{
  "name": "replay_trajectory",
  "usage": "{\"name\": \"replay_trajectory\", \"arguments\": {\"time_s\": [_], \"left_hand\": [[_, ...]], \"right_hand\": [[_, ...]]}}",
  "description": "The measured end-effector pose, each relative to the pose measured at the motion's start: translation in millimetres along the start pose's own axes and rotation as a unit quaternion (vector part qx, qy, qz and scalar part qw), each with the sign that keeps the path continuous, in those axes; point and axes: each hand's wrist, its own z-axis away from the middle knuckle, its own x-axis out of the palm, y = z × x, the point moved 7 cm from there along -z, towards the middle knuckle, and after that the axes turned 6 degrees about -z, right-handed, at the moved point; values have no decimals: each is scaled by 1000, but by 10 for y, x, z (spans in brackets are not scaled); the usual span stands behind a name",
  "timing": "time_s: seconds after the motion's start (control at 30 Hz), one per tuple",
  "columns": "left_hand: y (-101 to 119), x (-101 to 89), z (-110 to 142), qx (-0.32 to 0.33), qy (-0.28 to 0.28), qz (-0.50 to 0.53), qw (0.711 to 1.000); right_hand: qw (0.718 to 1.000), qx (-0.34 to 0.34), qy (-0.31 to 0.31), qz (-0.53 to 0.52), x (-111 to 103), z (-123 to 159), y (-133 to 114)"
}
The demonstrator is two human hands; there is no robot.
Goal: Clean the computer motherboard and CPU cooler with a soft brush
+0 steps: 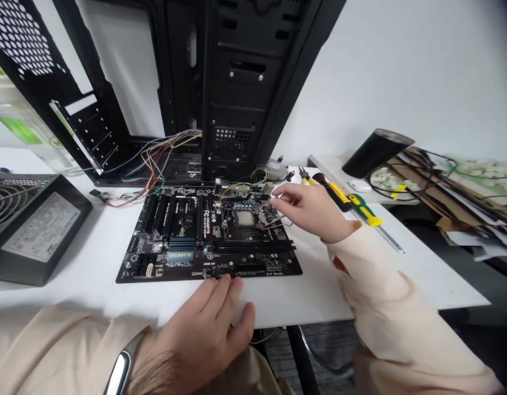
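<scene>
Silver CPU (245, 218) apparently socketed, right hand (305, 209) pinching its bracket (266, 215), left hand (201, 334) lying open.

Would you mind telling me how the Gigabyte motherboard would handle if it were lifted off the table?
The thin, flat motherboard probably feels stiff and fairly light for its size. Its exposed socket and small parts look fragile, so edge handling seems wise.

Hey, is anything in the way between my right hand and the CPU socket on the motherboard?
Nothing visible blocks it. The right hand holds the raised metal load plate at the right side of the CPU socket on the Gigabyte motherboard, and no tool or cable lies between them.
</scene>
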Motion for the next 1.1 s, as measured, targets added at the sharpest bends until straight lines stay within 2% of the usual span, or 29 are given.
{"name": "replay_trajectory", "arguments": {"time_s": [0.07, 0.23, 0.4, 0.5, 0.7, 0.97, 1.1], "left_hand": [[0, -2, -4, 2, 0, 0, 1000], [-6, -10, -8, -2, 9, -1, 1000], [3, 3, -2, 0, 3, -2, 1000], [-3, -1, -1, -1, 4, -5, 1000], [2, -8, -12, 5, 8, -2, 1000], [-12, -8, -6, -1, 12, -2, 1000], [3, -4, 6, 5, 9, -2, 1000]], "right_hand": [[999, -23, 8, -28, 14, 12, -76], [995, -79, -17, -59, 144, 48, -232], [991, -116, -25, -62, 264, 74, -262], [988, -138, -9, -64, 281, 89, -269], [986, -163, 33, -27, 271, 116, -295], [976, -217, 21, 18, 327, 123, -382], [975, -222, 6, 33, 357, 117, -383]]}}
